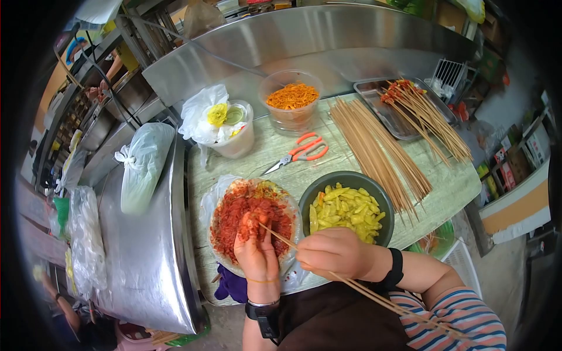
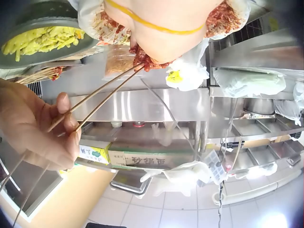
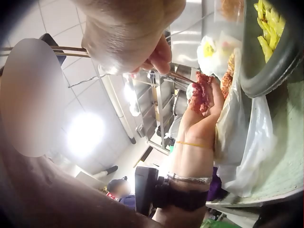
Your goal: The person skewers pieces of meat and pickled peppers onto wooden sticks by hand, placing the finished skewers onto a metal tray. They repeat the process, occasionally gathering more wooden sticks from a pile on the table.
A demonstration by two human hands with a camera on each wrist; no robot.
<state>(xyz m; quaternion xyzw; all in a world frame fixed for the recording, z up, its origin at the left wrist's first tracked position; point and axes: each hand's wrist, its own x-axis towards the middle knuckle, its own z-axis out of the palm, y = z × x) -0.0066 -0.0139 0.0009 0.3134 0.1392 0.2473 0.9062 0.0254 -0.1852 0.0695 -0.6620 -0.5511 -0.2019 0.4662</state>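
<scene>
My left hand [image 1: 256, 257] holds a clump of red-coated meat [image 1: 250, 227] between thumb and fingers, over a plastic-lined bowl [image 1: 297, 212] of red seasoned meat. My right hand [image 1: 336, 254] pinches two thin bamboo skewers [image 2: 109, 98]. Their tips meet the red clump in the left wrist view, and their long ends trail back past the right forearm. Beside the bowl, partly behind the right hand, is a dark bowl [image 1: 304, 196] of yellow-green pickled peppers [image 1: 348, 212]. Red seasoning coats the left fingertips.
Orange-handled scissors [image 1: 304, 151] lie behind the bowls. Farther back stand a clear tub [image 1: 293, 120] of orange shreds and a white tub [image 1: 237, 146] with plastic bags. Bare skewers [image 1: 380, 152] lie right, near a metal tray [image 1: 374, 117] with filled skewers. A steel surface [image 1: 140, 251] is left.
</scene>
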